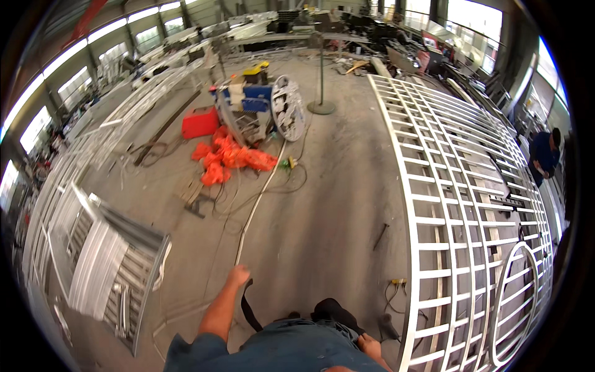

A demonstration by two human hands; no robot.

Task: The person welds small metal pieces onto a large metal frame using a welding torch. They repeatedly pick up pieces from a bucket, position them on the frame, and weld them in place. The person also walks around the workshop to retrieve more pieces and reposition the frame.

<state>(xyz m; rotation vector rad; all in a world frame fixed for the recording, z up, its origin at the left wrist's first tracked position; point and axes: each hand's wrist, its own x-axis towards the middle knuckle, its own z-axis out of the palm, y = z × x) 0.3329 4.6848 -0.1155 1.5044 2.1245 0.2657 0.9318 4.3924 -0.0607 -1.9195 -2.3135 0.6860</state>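
Note:
My left hand (238, 274) is closed, held out over the floor left of my body. A pale hose or cable (253, 214) runs along the floor from a large reel and meets the hand in the picture; whether the fingers grip it I cannot tell. A black strap (248, 308) hangs just beside that wrist. Low at my right side, next to my clothing, is my right hand (370, 347), its fingers curled; anything inside them is hidden. To the right of it lies a long white barred metal frame (406, 214).
Ahead stand a blue-and-white reel (288, 108), a red box (199, 122) and crumpled orange sheeting (232, 155), with loose cables around. A stand with a round base (321, 108) is farther off. Metal panels (102, 266) lie left. Another person (544, 155) stands beyond the white frame.

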